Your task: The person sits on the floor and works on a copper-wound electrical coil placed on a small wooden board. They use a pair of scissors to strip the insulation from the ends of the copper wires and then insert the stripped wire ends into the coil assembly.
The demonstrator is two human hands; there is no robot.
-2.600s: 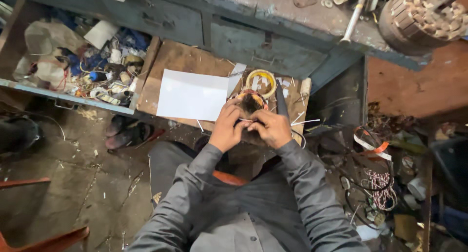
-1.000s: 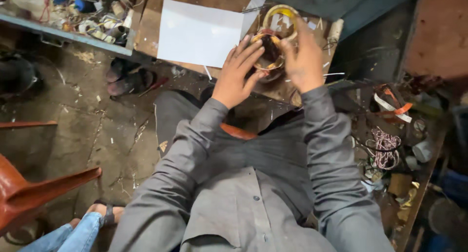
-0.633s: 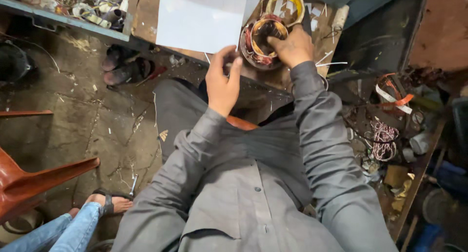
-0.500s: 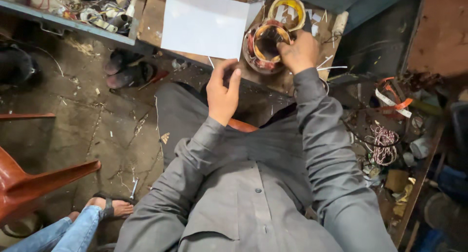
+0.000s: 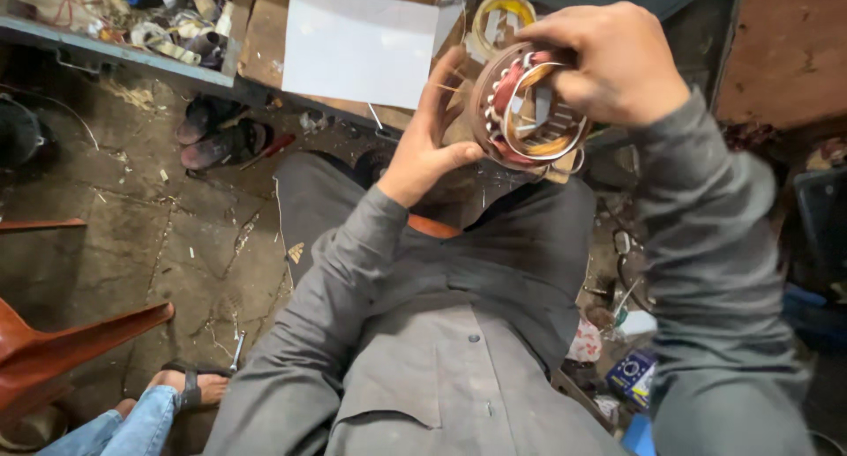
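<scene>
Copper-wound stator [image 5: 529,108] was held up w/ right hand [image 5: 609,63], fingers clamped on its rim; left hand [image 5: 428,134], fingers apart, steadied its side above white sheet [image 5: 357,41].

The wound coil ring [image 5: 529,108] sits between the left hand [image 5: 430,143] and the right hand [image 5: 609,63], above the lap. Beyond it a sheet of paper [image 5: 360,43] lies on the counter [image 5: 265,46]; sandals [image 5: 216,138] lie on the floor to the left

White sheet [image 5: 357,41], sandals [image 5: 216,138], red chair [image 5: 62,350]
</scene>
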